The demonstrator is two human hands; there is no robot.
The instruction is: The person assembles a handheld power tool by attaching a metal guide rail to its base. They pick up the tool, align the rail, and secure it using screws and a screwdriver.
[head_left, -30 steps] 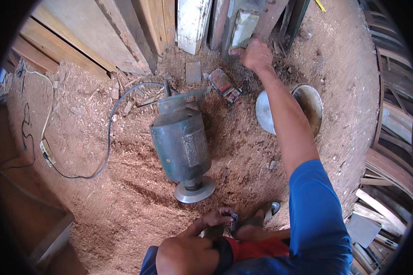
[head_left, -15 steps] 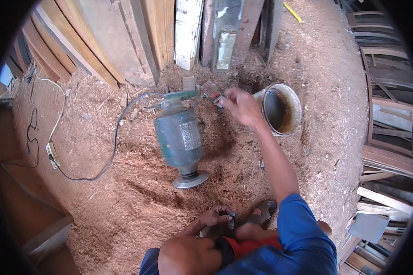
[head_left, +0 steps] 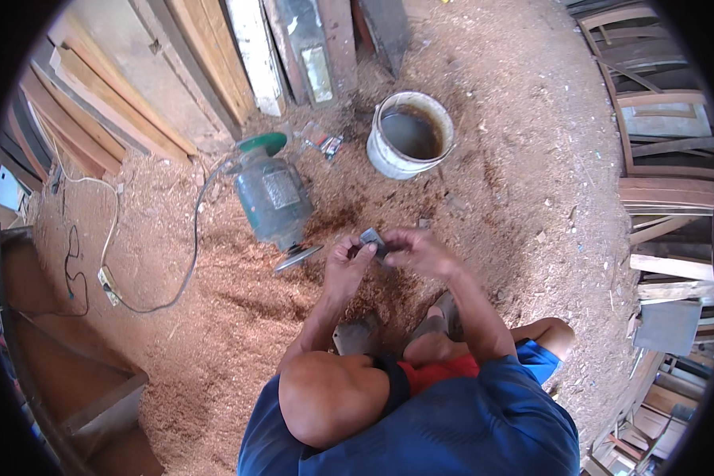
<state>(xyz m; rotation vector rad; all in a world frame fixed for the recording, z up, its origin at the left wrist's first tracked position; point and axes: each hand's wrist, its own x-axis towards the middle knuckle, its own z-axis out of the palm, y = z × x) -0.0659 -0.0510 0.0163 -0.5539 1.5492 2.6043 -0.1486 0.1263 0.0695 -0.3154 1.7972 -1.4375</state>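
Observation:
Both hands meet in front of my knees, over the wood shavings. My left hand is closed with its thumb on a small flat grey metal piece. My right hand pinches the other side of the same piece, its fingers partly hiding it. Ahead and to the left is a bench grinder, with a green wheel at its far end and a grey wheel at its near end. A small red and dark packet-like item lies on the ground beyond it.
A white bucket of murky liquid stands ahead, right of the grinder. The grinder's dark cord runs left to an extension socket. Boards lean at the far left, wooden frames are stacked at right, and a brown wooden piece stands at left.
My right hand has let go of the red item, now on the ground, and come back to the metal piece. My left hand has lifted forward with that piece. The view has shifted.

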